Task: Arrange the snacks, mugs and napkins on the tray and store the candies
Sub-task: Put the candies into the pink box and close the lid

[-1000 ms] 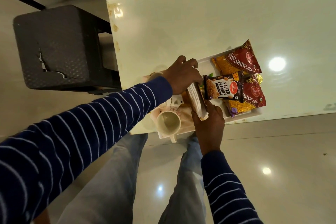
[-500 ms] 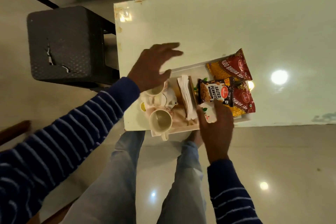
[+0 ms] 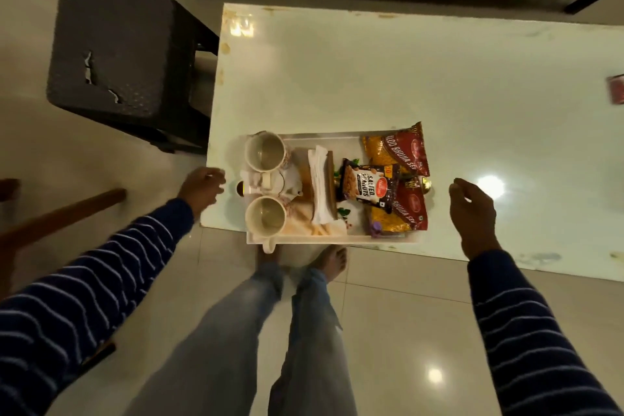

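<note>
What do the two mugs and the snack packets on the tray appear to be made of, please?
The near mug and far mug look like glazed ceramic: cream, smooth, thick-rimmed. The peanut packet and two red packets look like glossy printed plastic film, crinkled and reflective.

Dim warm indoor light, ceiling-lamp glare on glossy table [image 3: 371, 78] and floor [image 3: 405, 331], wide-angle bending at edges, soft blur

We see pale glossy rectangular tabletop [image 3: 371, 78], edges stained. White rectangular tray [image 3: 337, 138] sits on its near left corner, overhanging near edge slightly. Small red object [image 3: 616, 93] lies at far right edge, well apart.
</note>
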Demonstrator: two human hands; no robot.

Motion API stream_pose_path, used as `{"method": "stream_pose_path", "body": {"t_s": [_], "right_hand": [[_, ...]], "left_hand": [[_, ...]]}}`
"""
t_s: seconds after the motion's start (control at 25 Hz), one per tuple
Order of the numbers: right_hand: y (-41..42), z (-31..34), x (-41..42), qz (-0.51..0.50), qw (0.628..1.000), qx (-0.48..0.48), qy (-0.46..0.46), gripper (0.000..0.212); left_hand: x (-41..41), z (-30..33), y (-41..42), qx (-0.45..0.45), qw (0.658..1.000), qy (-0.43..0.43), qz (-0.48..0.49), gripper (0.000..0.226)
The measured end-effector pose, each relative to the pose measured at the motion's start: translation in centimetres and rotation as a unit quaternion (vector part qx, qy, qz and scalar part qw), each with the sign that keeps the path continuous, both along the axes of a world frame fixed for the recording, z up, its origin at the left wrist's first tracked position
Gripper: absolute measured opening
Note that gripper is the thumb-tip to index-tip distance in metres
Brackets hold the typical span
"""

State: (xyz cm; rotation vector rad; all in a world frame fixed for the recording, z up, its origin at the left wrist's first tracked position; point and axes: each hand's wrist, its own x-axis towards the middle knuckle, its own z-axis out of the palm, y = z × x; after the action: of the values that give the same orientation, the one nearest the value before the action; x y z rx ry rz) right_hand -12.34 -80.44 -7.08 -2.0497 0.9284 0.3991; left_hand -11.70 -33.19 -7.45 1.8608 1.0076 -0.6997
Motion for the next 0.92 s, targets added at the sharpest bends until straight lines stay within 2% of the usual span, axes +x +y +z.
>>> {"method": "stream_pose_path", "body": {"t_s": [0.08, 0.24, 0.4, 0.56, 0.72, 0.92], "right_hand": [[0.0, -1.1, 0.2, -0.043, 0.996, 0.073, 0.036, 0.035], [2.0, -1.3, 0.5, -0.063, 0.979, 0.186, 0.052, 0.028], [2.1, -1.9, 1.2, -0.099, 0.976, 0.191, 0.038, 0.032], [2.2, -2.9, 1.8, -0.064, 0.980, 0.176, 0.070, 0.033], [1.5, -2.8, 1.8, -0.051, 0.984, 0.160, 0.061, 0.031], [-3.2, -2.0, 2.3, -0.072, 0.982, 0.169, 0.035, 0.028]], "left_hand": [[-1.4, -1.3, -0.5, -0.024, 0.999, 0.034, -0.022, 0.022], [-2.0, -3.6, -1.3, -0.026, 0.997, 0.021, -0.076, 0.031], [-2.6, -4.4, -1.5, -0.065, 0.997, -0.003, -0.045, 0.033], [-2.6, -4.1, -1.6, -0.093, 0.995, -0.015, -0.029, 0.030], [-2.0, -4.3, -2.1, -0.090, 0.994, -0.022, -0.057, 0.029], [2.5, -3.5, -5.9, -0.098, 0.988, -0.073, -0.097, 0.030]]}}
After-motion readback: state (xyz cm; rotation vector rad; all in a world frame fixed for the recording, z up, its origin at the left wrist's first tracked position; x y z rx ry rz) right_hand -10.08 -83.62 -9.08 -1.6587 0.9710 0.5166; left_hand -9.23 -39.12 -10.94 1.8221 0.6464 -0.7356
